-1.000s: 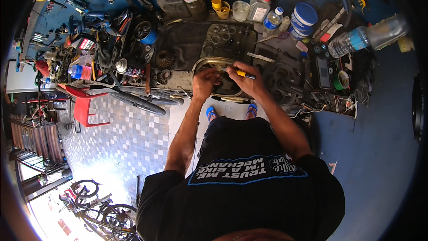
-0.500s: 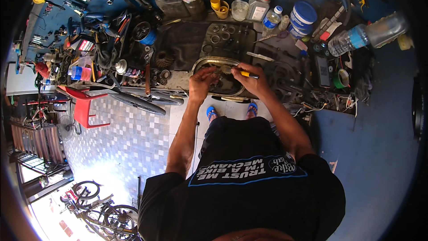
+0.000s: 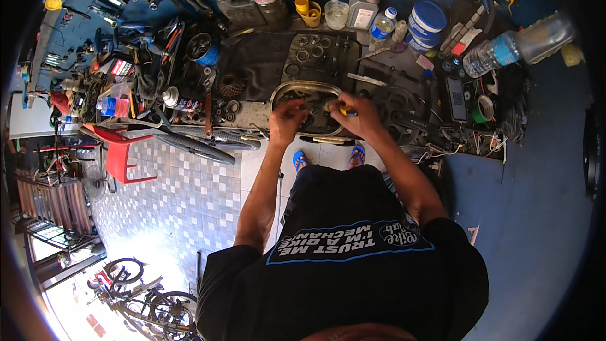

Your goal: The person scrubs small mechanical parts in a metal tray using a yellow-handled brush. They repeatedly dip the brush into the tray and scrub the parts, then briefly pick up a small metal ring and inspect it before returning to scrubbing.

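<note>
My left hand (image 3: 285, 122) is over the left side of an oval metal basin (image 3: 305, 84), its fingers pinched together on something dark and small that I cannot make out. At the right side of the same basin, my right hand (image 3: 360, 117) grips a tool with a yellow-and-black handle (image 3: 347, 111). The working end of that tool is lost among the dark parts in the basin. Both hands are bent inward, a short gap between them. Just beyond the basin lies a dark mat with several metal rings (image 3: 303, 55).
A cassette of sprockets (image 3: 233, 84) and a spray can (image 3: 172, 96) stand left of the basin. Cranksets (image 3: 394, 104) and a phone (image 3: 456, 98) lie right. Bottles (image 3: 384, 25) and a blue-and-white tub (image 3: 428, 20) line the back. Below the bench edge is a bicycle tyre (image 3: 199, 145).
My right hand has tilted, so the yellow-and-black handle now points more towards me and shows less. My left hand has shifted only slightly.
</note>
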A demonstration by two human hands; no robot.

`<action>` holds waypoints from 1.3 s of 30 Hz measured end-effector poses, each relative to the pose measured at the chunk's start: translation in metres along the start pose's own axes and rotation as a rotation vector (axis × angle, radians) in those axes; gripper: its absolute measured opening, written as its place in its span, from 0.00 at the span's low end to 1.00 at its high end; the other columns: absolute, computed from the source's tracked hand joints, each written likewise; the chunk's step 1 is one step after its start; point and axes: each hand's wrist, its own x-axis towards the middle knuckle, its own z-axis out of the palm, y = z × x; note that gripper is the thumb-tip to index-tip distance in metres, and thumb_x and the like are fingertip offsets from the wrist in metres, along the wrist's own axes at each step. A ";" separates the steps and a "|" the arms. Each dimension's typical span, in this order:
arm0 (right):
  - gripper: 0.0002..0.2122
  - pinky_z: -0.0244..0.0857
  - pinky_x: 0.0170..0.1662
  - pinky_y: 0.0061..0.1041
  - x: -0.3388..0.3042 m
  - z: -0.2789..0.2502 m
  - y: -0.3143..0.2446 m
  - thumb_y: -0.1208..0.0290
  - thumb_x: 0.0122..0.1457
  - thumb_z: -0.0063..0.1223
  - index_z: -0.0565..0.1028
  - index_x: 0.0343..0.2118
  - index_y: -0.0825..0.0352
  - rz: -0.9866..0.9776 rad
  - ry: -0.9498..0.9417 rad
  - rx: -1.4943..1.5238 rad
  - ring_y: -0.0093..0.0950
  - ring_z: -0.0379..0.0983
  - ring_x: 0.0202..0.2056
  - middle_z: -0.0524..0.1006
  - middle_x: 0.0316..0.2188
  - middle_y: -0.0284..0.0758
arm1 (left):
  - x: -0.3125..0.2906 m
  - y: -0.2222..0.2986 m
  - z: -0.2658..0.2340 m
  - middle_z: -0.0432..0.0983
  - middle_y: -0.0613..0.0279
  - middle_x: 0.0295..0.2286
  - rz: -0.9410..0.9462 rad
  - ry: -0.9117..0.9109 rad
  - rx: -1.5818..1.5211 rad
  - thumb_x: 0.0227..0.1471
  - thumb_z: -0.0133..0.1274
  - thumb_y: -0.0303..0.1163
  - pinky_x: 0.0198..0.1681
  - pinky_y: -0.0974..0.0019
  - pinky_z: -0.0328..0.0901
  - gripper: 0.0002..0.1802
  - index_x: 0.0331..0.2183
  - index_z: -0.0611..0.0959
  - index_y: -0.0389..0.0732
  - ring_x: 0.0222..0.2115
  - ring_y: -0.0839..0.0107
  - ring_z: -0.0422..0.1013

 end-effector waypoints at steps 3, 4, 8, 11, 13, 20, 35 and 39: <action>0.14 0.72 0.36 0.27 0.008 0.004 -0.010 0.57 0.65 0.65 0.80 0.37 0.65 0.241 -0.034 0.495 0.27 0.83 0.32 0.83 0.28 0.40 | -0.001 0.008 0.007 0.85 0.58 0.29 0.052 0.008 0.212 0.56 0.66 0.24 0.33 0.69 0.73 0.18 0.49 0.87 0.35 0.28 0.76 0.79; 0.15 0.71 0.34 0.25 0.005 0.006 -0.018 0.57 0.67 0.63 0.79 0.37 0.67 0.157 -0.032 0.652 0.20 0.80 0.31 0.82 0.26 0.36 | 0.000 0.012 0.007 0.85 0.58 0.29 0.024 -0.018 0.198 0.56 0.65 0.24 0.32 0.69 0.73 0.17 0.49 0.86 0.35 0.27 0.76 0.80; 0.14 0.70 0.34 0.23 0.007 -0.001 -0.024 0.59 0.68 0.62 0.80 0.37 0.69 0.103 -0.007 0.395 0.19 0.78 0.30 0.82 0.26 0.33 | 0.001 0.023 0.006 0.87 0.55 0.30 -0.005 -0.024 0.084 0.59 0.63 0.25 0.30 0.67 0.74 0.16 0.49 0.86 0.34 0.25 0.72 0.81; 0.15 0.69 0.33 0.22 0.006 -0.007 -0.024 0.58 0.68 0.62 0.80 0.37 0.68 0.092 -0.024 0.476 0.18 0.76 0.29 0.80 0.24 0.33 | 0.002 0.022 0.003 0.87 0.55 0.31 -0.001 -0.019 0.088 0.59 0.62 0.26 0.32 0.67 0.74 0.16 0.49 0.86 0.34 0.26 0.72 0.82; 0.17 0.70 0.34 0.25 0.003 -0.007 -0.031 0.55 0.66 0.64 0.81 0.39 0.68 0.095 -0.026 0.512 0.21 0.77 0.29 0.81 0.26 0.35 | 0.000 0.026 0.000 0.87 0.56 0.31 0.012 -0.029 0.134 0.60 0.62 0.25 0.32 0.68 0.74 0.15 0.49 0.86 0.34 0.28 0.73 0.82; 0.13 0.70 0.35 0.26 0.005 0.003 -0.007 0.63 0.64 0.68 0.80 0.37 0.69 -0.064 0.084 0.486 0.22 0.77 0.29 0.80 0.27 0.37 | -0.001 0.025 0.002 0.87 0.59 0.36 -0.004 -0.059 -0.085 0.57 0.63 0.18 0.33 0.71 0.76 0.15 0.48 0.87 0.35 0.31 0.75 0.82; 0.14 0.74 0.37 0.33 -0.002 0.004 0.010 0.59 0.60 0.67 0.80 0.38 0.65 -0.046 0.135 0.191 0.38 0.82 0.33 0.83 0.31 0.39 | 0.002 0.023 0.003 0.84 0.61 0.39 -0.040 -0.095 -0.251 0.56 0.61 0.15 0.37 0.69 0.79 0.17 0.49 0.84 0.33 0.36 0.75 0.80; 0.14 0.73 0.37 0.27 0.001 -0.002 -0.029 0.57 0.64 0.66 0.82 0.39 0.64 0.126 0.028 0.531 0.26 0.81 0.32 0.84 0.30 0.34 | 0.001 0.018 0.004 0.84 0.60 0.40 0.175 0.044 0.089 0.52 0.62 0.16 0.40 0.66 0.78 0.22 0.50 0.83 0.37 0.38 0.70 0.81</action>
